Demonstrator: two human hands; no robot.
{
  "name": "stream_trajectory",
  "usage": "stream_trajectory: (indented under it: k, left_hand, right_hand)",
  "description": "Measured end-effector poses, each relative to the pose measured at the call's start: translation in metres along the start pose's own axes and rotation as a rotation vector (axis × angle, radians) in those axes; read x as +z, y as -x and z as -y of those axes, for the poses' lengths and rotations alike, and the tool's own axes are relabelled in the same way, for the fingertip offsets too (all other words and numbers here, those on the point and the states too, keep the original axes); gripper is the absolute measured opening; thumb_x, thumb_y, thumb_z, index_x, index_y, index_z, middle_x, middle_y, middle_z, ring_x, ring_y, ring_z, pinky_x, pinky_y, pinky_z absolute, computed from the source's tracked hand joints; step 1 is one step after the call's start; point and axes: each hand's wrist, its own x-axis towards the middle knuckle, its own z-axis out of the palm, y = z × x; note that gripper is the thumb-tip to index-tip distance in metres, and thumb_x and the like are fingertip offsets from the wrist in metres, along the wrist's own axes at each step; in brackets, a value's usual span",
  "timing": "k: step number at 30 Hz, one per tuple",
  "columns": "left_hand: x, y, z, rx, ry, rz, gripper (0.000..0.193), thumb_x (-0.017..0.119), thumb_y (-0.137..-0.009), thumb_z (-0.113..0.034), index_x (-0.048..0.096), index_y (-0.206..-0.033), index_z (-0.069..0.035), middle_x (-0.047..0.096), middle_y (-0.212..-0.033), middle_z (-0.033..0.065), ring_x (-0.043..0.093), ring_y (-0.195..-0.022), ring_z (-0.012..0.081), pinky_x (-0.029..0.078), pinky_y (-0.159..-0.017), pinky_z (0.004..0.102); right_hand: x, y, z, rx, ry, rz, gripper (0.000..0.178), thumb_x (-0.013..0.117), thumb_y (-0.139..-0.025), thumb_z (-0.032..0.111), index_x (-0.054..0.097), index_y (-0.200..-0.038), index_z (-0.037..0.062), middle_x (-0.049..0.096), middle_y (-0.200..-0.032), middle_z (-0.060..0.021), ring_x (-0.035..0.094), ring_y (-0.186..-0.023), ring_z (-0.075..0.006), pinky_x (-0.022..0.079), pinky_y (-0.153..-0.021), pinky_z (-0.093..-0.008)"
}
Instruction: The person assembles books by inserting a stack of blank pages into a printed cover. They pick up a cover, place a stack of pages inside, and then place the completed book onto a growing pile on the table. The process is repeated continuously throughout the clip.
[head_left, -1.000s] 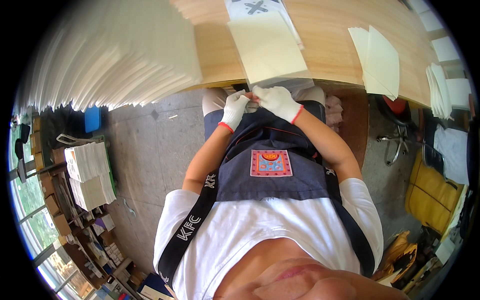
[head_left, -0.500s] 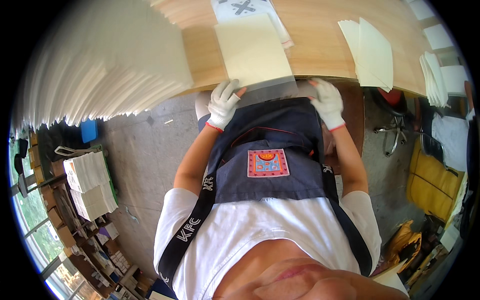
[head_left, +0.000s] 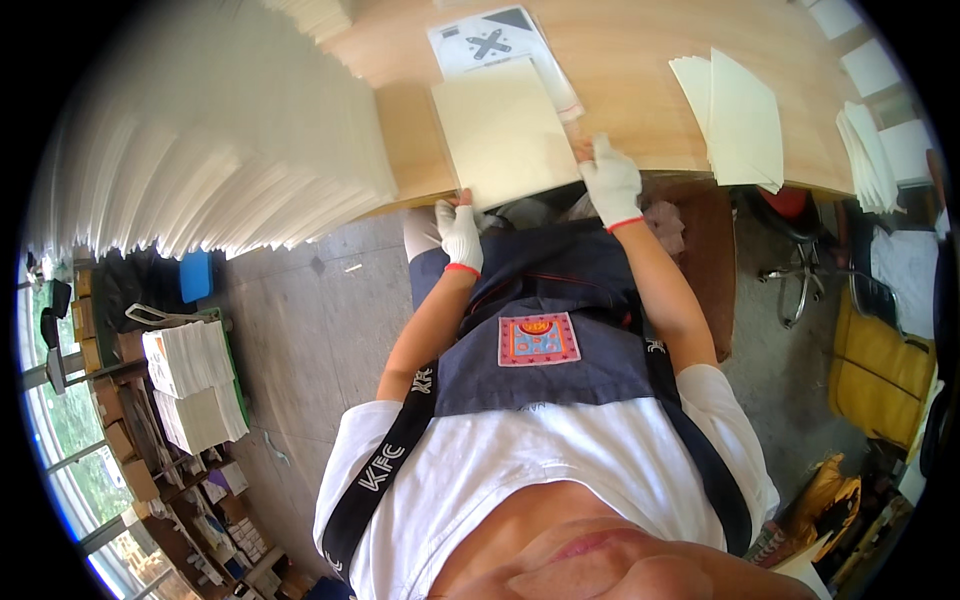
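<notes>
1. Wooden table (head_left: 640, 105): cream sheet (head_left: 505, 130) overhangs its near edge.
2. Left hand (head_left: 460, 235) and right hand (head_left: 611, 182) flank it, fingers partly curled; grip unclear.
3. Likely step: aligning it; next move calls for even edge support.

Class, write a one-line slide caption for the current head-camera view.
White-gloved left hand and right hand at opposite sides of cream paper, by the near edge of a wooden table.

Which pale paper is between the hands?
The cream rectangle overlapping the printed sheet: left hand and right hand flank its near end. The big stack lies left, other cream sheets right.
</notes>
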Motion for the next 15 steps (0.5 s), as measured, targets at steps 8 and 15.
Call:
stream_trajectory:
  k: [8, 15]
  left_hand:
    - [0.038, 0.039, -0.161, 0.463, -0.402, 0.465, 0.017, 0.055, -0.088, -0.018, 0.048, -0.084, -0.003, 0.05, -0.069, 0.0038, 0.052, -0.058, 0.0124, 0.042, -0.056, 0.0261]
    - [0.002, 0.132, -0.37, 1.181, -0.617, 0.271, 0.018, 0.064, -0.077, -0.012, 0.055, -0.09, -0.004, 0.055, -0.071, 0.0033, 0.054, -0.063, 0.0115, 0.041, -0.053, 0.0269]
  right_hand:
    - [-0.011, 0.003, 0.016, 0.507, -1.298, 0.569, 0.038, 0.049, -0.089, 0.043, 0.059, -0.09, 0.0066, 0.06, -0.062, -0.0036, 0.051, -0.05, -0.0075, 0.033, -0.039, -0.02]
    - [-0.153, -0.078, 0.145, -0.041, -1.733, 0.515, 0.034, 0.055, -0.088, 0.031, 0.052, -0.109, 0.0053, 0.061, -0.09, -0.0019, 0.058, -0.074, -0.0115, 0.046, -0.058, -0.0248]
